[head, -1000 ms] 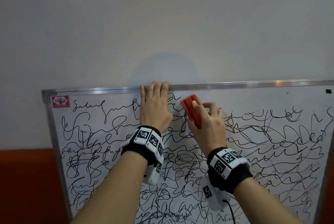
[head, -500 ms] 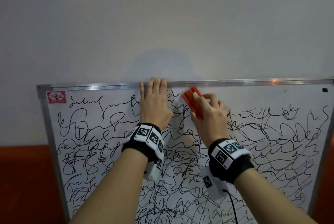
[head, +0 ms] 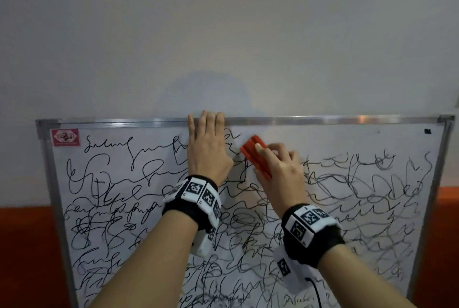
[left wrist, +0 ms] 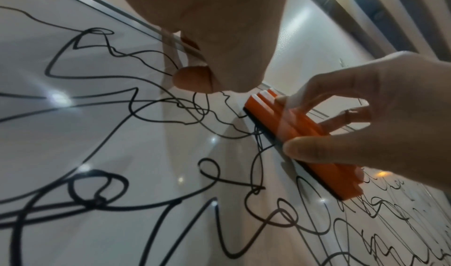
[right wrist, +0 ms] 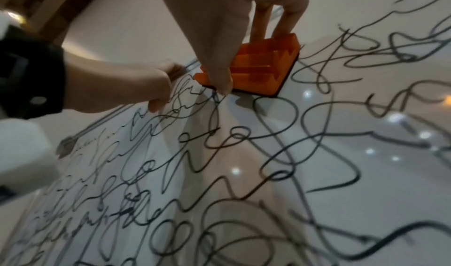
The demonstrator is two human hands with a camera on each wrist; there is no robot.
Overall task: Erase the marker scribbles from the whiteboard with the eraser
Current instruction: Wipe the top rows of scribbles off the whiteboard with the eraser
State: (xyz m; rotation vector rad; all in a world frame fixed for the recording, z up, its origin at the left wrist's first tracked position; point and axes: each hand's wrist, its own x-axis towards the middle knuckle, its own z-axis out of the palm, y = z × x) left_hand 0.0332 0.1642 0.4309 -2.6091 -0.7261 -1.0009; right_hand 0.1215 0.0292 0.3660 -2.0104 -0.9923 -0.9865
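Head view shows the right hand [head: 278, 168] pinching the eraser [head: 255, 156] flat against the whiteboard [head: 347, 138] near its top edge, left hand [head: 207, 148] pressed open beside it, with only a small upper strip wiped and most scribbles [head: 124, 208] left.

An office or classroom sort of room, judging by the framed whiteboard [head: 323, 138] (a maker's sticker [head: 65, 137] in one corner) leaning against a plain pale wall [head: 223, 34].
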